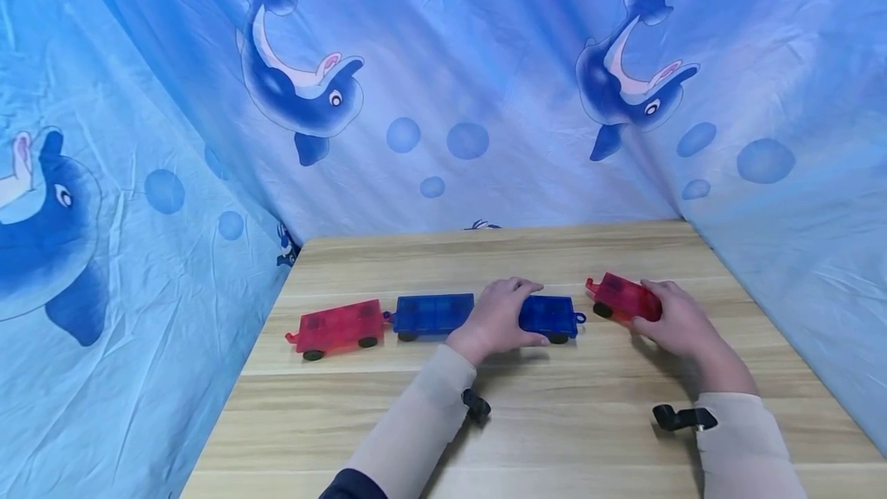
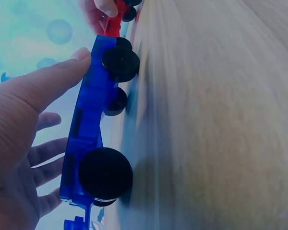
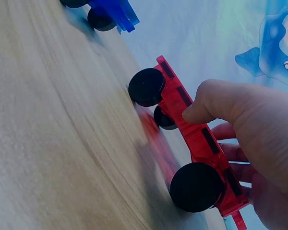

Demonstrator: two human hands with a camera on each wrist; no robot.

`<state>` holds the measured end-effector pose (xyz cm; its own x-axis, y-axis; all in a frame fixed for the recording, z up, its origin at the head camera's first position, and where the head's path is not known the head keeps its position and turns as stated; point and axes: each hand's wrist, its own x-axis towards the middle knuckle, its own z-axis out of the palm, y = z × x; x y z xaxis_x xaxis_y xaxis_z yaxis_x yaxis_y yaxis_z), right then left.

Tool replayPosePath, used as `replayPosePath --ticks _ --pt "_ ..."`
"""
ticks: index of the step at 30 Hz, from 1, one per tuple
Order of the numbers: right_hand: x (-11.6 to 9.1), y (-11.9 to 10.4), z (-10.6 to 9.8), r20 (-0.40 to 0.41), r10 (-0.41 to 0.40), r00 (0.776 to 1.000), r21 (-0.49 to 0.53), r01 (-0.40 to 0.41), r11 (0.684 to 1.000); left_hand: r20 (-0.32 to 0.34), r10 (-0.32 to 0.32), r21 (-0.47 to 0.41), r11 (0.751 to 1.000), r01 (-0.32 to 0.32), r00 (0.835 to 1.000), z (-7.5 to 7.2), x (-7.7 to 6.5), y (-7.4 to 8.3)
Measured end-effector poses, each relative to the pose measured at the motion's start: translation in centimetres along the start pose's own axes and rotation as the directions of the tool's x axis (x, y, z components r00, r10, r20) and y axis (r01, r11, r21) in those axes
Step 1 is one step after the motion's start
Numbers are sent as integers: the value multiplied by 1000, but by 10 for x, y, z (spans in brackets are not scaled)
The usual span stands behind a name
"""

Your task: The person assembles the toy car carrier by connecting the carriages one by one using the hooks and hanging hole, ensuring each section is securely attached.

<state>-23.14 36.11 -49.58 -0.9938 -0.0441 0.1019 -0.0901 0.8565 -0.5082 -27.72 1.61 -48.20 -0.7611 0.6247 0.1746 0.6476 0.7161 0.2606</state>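
One red car (image 1: 621, 296) is gripped between right fingers (image 3: 224, 131), blue car (image 1: 552, 314) between left fingers (image 2: 49, 153).

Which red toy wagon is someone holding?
The rightmost red wagon, held by the right hand; the leftmost red wagon stands on the table, untouched.

On the left of the frame, the person's left hand (image 2: 17, 143) is gripping a blue car (image 2: 81, 120), its thumb lying along the near side and other fingers reaching behind. The car is stretching from top centre to lower left, black wheels (image 2: 105, 172) showing along its right. At the top, the right hand (image 2: 92, 13) is holding a red car (image 2: 114, 25). A wooden tabletop (image 2: 221, 120) is filling the right; a pale blue backdrop (image 2: 19, 36) is showing upper left.
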Motion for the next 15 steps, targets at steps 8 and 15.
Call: replayPosePath --ticks 8,15 --pt "1 -1 3 -9 -10 1000 -22 9 1000 8 -16 11 1000 16 1000 3 0 0" --pt "1 -3 7 1 10 1000 -12 -10 1000 25 -34 10 999 34 999 5 0 0"
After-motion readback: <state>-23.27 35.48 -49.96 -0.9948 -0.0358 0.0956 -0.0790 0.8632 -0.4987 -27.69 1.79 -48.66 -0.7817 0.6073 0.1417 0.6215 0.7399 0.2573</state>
